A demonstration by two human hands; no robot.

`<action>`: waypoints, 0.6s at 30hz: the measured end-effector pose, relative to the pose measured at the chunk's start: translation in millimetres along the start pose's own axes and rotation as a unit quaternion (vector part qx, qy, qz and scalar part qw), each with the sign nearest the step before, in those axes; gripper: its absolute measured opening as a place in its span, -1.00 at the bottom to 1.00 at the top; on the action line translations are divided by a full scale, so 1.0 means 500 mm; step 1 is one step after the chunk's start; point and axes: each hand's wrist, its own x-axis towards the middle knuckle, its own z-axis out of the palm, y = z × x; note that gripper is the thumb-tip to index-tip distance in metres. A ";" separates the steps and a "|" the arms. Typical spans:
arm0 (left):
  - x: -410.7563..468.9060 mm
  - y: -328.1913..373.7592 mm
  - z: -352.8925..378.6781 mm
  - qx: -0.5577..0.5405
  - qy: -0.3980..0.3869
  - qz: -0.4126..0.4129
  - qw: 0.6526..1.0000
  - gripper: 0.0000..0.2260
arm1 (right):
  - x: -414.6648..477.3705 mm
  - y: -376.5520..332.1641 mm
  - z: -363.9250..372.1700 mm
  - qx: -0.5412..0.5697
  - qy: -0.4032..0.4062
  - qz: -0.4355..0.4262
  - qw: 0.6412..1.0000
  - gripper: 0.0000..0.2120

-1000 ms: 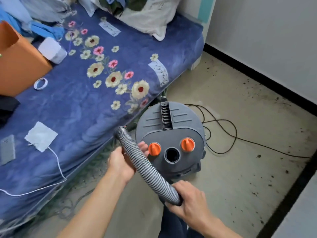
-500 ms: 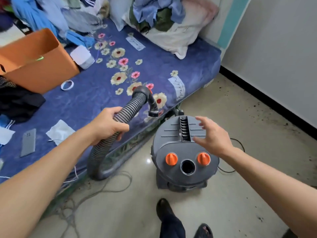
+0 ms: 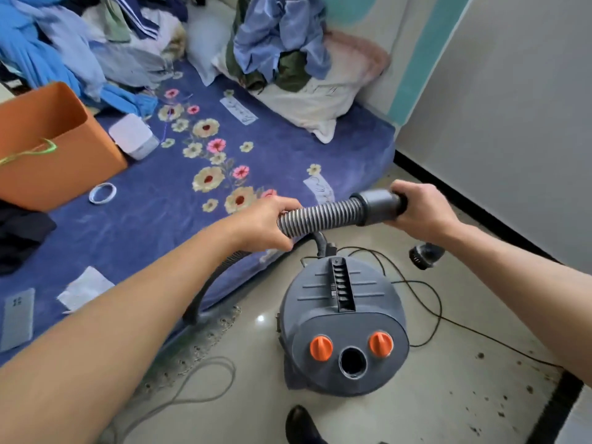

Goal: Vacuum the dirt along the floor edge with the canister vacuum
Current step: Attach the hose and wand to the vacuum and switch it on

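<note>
Two hands are on the hose point(image 3: 320, 216) now. Half a second ago only my left held it, its end cocked up over the bed point(image 3: 160, 203), while my right hovered flat-fingered above the canister.

Reading across, my left hand point(image 3: 262, 227) is wrapped round the ribbed section, fingers curled under it, above the bed's edge. Behind that forearm the rest of the hose drops in a dark loop towards the floor.

From my left fist the hose runs almost level to the right, rising slightly, so its long axis lies across my view. Beneath that span the canister vacuum point(image 3: 342, 315) stands on the floor. Its round inlet port point(image 3: 352, 362) faces up towards me between two orange knobs point(image 3: 321, 348), with nothing plugged into it.

Further right the ribbing ends in a smooth grey cuff point(image 3: 378, 206) pointing at the wall point(image 3: 512, 123), and my right hand point(image 3: 423, 209) is closed round its far end. A dark nozzle-like piece point(image 3: 426, 254) shows under that wrist; I cannot tell whether it is joined to the hose.

My reading is that I have taken control of the free end but nothing is connected, so no suction is possible. The dirt point(image 3: 503, 408) at the far right floor edge lies untouched.
</note>
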 end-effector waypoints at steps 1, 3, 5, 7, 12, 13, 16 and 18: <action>0.020 -0.018 0.023 0.021 0.017 -0.008 1.000 -0.77 | -0.008 0.023 -0.006 -0.034 -0.012 0.018 0.999 -0.75; 0.058 -0.049 0.077 0.050 0.048 -0.038 0.997 -0.77 | -0.021 0.061 -0.010 -0.094 -0.050 0.040 0.994 -0.77; 0.094 -0.068 0.133 0.069 0.076 -0.078 0.992 -0.76 | -0.030 0.089 -0.004 -0.127 -0.083 0.040 0.988 -0.78; 0.125 -0.077 0.186 0.066 0.110 -0.111 0.985 -0.72 | -0.039 0.117 0.006 -0.144 -0.085 0.044 0.985 -0.79; 0.139 -0.073 0.301 0.032 0.230 -0.311 0.921 -0.44 | -0.052 0.213 0.024 -0.125 -0.082 0.140 0.979 -0.82; 0.139 -0.064 0.330 0.022 0.236 -0.336 0.911 -0.40 | -0.049 0.238 0.030 -0.113 -0.088 0.171 0.975 -0.84; 0.169 -0.025 0.418 0.005 0.219 -0.348 0.911 -0.45 | -0.026 0.316 0.043 -0.079 -0.096 0.239 0.963 -0.82; 0.206 0.001 0.472 -0.034 0.174 -0.380 0.908 -0.43 | -0.011 0.373 0.043 -0.055 -0.097 0.265 0.958 -0.80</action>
